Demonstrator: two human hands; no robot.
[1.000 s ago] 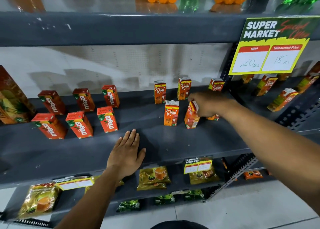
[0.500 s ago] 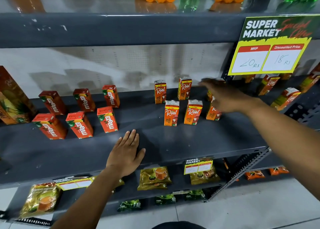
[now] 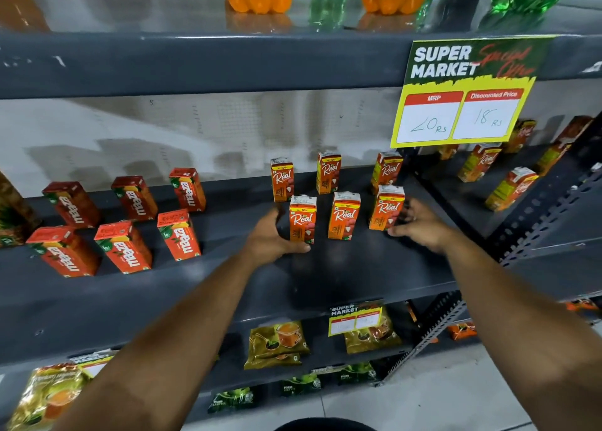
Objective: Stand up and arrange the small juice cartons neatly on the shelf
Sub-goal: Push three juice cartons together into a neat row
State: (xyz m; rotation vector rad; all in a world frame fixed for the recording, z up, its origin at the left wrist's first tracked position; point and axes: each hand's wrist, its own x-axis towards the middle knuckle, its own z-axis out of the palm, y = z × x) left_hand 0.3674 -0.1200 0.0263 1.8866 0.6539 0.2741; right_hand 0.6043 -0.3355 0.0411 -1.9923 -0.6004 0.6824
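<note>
Bracketing the front row of Real cartons on the grey shelf, my left hand cups the leftmost carton, my right hand, fingers spread, touches the rightmost carton.

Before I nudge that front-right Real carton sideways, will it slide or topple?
The front-right Real carton is tall on a narrow base, so a push near its top would probably tip it; push low. It looks like a stiff small box, likely light. The grey shelf looks smooth, so it should slide easily. The right hand is beside it.
</note>
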